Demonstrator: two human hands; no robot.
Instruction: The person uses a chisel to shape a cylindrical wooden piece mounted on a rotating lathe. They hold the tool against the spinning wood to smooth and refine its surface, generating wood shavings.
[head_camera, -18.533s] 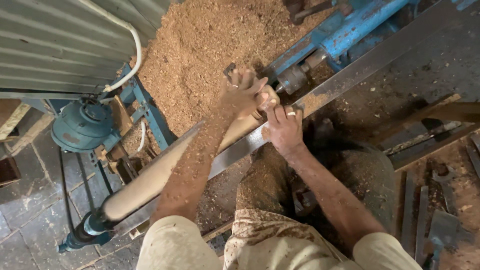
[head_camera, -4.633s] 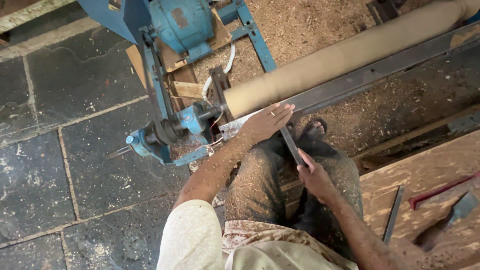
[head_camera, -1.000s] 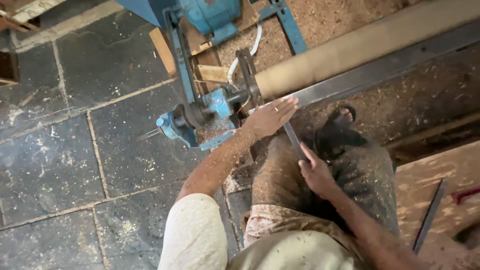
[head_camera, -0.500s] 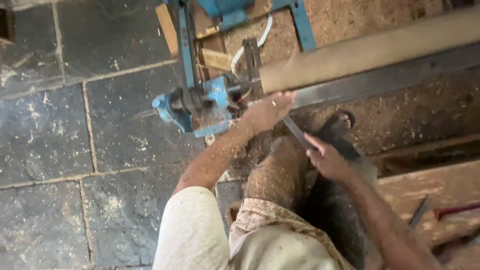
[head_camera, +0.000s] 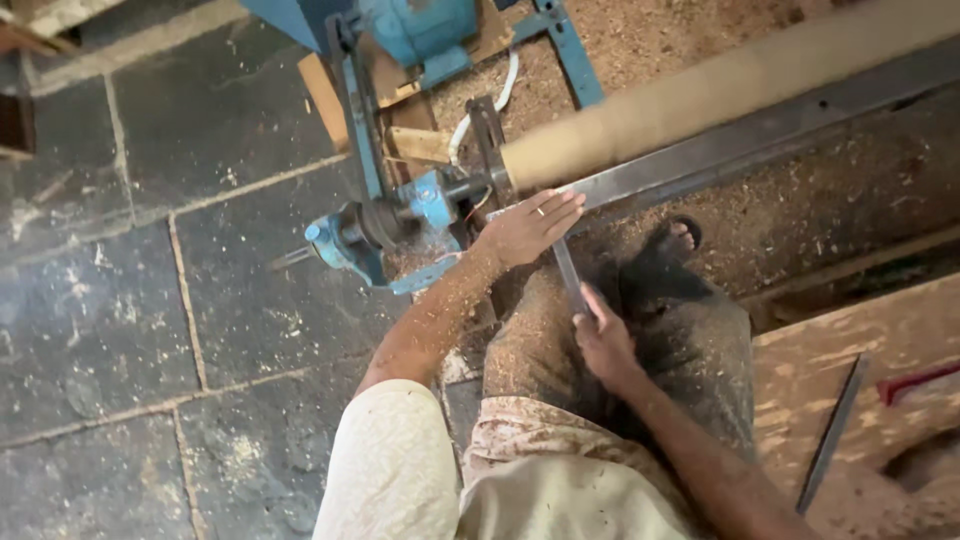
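A long pale wooden cylinder (head_camera: 720, 85) is mounted on a blue lathe (head_camera: 400, 215) and runs from centre to upper right. My left hand (head_camera: 525, 228) lies flat over the blade of a long metal turning chisel (head_camera: 568, 275), pressing it on the steel tool rest bar (head_camera: 760, 140) near the cylinder's left end. My right hand (head_camera: 600, 340) grips the chisel's lower end above my knees. Both arms are dusted with sawdust.
Sawdust (head_camera: 640, 30) is heaped behind the lathe. A blue motor housing (head_camera: 420, 25) sits at the top. Dark stone floor slabs (head_camera: 110, 300) fill the left. A wooden board (head_camera: 870, 390) at right carries a metal chisel (head_camera: 830, 435) and a red-handled tool (head_camera: 915, 385).
The view has shifted; over the last second the hands keep the chisel at the cylinder's left end. Much earlier, the hands worked farther along the cylinder.
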